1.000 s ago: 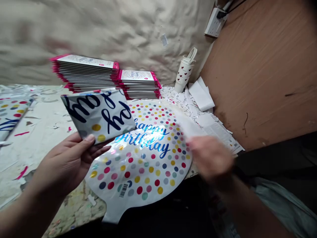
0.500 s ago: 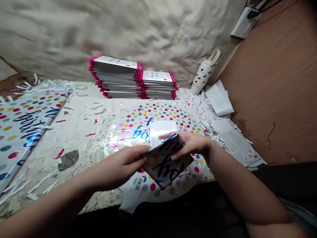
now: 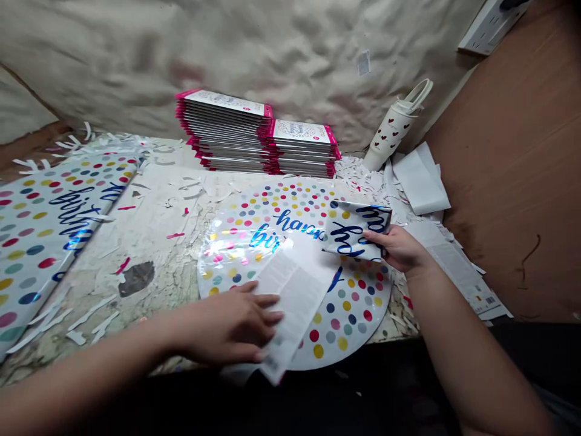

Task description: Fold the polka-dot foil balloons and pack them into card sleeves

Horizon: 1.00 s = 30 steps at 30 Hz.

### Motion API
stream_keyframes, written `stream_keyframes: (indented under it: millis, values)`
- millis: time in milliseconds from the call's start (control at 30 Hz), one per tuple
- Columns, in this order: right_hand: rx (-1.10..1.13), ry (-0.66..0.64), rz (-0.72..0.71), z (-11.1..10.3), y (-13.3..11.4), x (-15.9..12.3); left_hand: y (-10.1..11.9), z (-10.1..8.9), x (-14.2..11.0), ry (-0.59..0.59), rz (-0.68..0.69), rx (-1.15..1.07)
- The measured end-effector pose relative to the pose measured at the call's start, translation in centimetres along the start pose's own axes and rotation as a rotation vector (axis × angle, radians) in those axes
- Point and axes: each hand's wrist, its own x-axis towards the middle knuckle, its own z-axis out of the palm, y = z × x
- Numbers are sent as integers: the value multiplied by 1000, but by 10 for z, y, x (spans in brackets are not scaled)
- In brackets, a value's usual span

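A round foil balloon [image 3: 254, 209] with coloured dots and blue lettering lies flat at the table's front edge. Over it is a white printed paper packet [image 3: 297, 297], tilted and somewhat blurred. My left hand [image 3: 236, 324] is at the packet's left edge, fingers spread and seemingly touching it; no grip shows. Up and to the right, my right hand [image 3: 403, 248] pinches a folded foil balloon [image 3: 351, 233] with dark blue letters, thumb on top. The fingers beneath that folded balloon are hidden.
Two stacks of pink-edged packets [image 3: 236, 139] stand against the covered wall. A cream tumbler with hearts [image 3: 393, 133] leans at back right, near white papers [image 3: 422, 178]. More dotted foil [image 3: 40, 230] lies at left. Paper scraps [image 3: 109, 318] litter the table. A power strip [image 3: 492, 27] is upper right.
My hands have parted: the right one carried the folded balloon up and right, while the left let go of it and moved down to the white packet. The view has shifted slightly.
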Motion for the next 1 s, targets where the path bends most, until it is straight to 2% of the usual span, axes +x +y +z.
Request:
stream_keyframes:
  millis: [67, 100, 133, 200, 267, 333, 400, 500, 600, 700, 800, 900, 1000]
  values:
    - [-103, -14, -6, 7, 8, 1, -4, -23, -14, -123, -79, -79]
    - [-158, -1, -14, 11, 14, 3, -4, -30, -13, -141, -129, -87]
    - [-206, 22, -24, 16, 19, 5, -4, -35, -5, -110, -178, -64]
    - [-262, 71, -39, 22, 28, 9, -4, -33, 23, 83, -256, 77]
    - [-284, 100, -50, 24, 34, 9, -8, -23, 55, 292, -279, 279]
    - [-302, 123, -63, 22, 35, 4, -14, -11, 81, 384, -254, 423]
    - [-331, 140, -79, 22, 33, -5, -23, -4, 93, 418, -204, 493]
    - [-370, 79, -74, 24, 27, -19, -30, -5, 93, 450, -131, 516]
    - [-321, -129, 38, 25, 20, -22, -30, -12, 86, 470, -86, 509]
    - [-255, -312, 203, 22, 11, -13, -25, -15, 82, 482, -12, 541]
    - [-225, -413, 325, 27, 5, 2, -21, -13, 82, 471, 62, 564]
    - [-234, -346, 364, 44, 1, 10, -19, -11, 82, 452, 86, 558]
    - [-236, -208, 306, 58, -1, 11, -21, -11, 82, 447, 33, 545]
